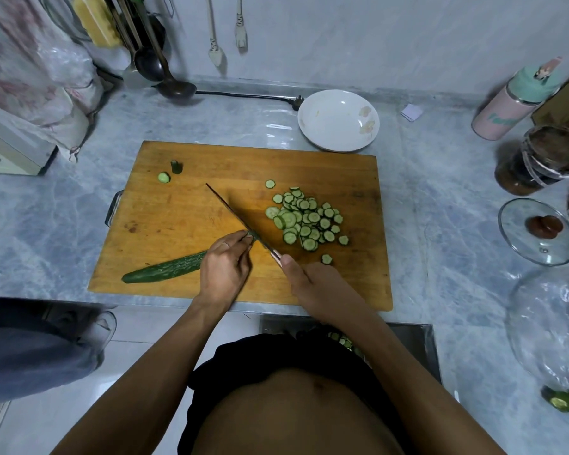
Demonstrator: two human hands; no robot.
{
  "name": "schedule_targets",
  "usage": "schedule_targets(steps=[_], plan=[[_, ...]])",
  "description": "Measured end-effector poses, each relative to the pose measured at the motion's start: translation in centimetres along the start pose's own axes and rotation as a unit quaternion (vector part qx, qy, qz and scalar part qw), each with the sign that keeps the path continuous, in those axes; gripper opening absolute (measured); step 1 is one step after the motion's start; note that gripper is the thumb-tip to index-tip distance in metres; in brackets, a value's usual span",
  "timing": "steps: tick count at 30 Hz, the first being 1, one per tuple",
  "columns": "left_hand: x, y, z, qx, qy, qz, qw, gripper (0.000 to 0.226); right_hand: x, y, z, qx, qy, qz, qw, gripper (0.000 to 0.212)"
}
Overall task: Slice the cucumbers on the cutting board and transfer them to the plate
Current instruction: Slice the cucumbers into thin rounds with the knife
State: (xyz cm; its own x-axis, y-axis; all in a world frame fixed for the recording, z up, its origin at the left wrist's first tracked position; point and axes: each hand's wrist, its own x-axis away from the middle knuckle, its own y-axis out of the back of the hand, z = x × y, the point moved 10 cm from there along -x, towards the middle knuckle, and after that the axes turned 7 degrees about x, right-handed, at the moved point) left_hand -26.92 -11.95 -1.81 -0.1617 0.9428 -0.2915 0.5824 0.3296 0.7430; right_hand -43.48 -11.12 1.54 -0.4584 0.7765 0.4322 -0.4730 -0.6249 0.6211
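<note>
Rectangular wooden cutting board (pixel 191 211) on grey marble counter (pixel 63 205); pile of round green cucumber slices (pixel 306 218) on its right half, round white ceramic plate (pixel 337 119) behind it.

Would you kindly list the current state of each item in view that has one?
cucumber: partly sliced, lying on the cutting board
slices: piled on the board
plate: holds no slices
knife: at the cucumber's cut end
left hand: holding the cucumber
right hand: gripping the knife
</note>
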Motion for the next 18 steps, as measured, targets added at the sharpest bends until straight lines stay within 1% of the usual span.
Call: schedule_targets(steps=[4,12,18], plan=[[0.1,0.1,-0.1,0.001,-0.008,0.001,1.0,0.028,0.0,-0.2,0.5,0.023,0.016,0.003,1.0,0.065],[0.1,0.1,0.1,0.01,-0.018,-0.01,1.0,0.03,-0.3,-0.3,0.1,-0.017,-0.019,0.023,0.999,0.069],[0.1,0.1,0.1,0.019,-0.016,-0.016,1.0,0.03,-2.2,-2.1,-0.3,0.009,-0.035,0.02,0.999,0.065]])
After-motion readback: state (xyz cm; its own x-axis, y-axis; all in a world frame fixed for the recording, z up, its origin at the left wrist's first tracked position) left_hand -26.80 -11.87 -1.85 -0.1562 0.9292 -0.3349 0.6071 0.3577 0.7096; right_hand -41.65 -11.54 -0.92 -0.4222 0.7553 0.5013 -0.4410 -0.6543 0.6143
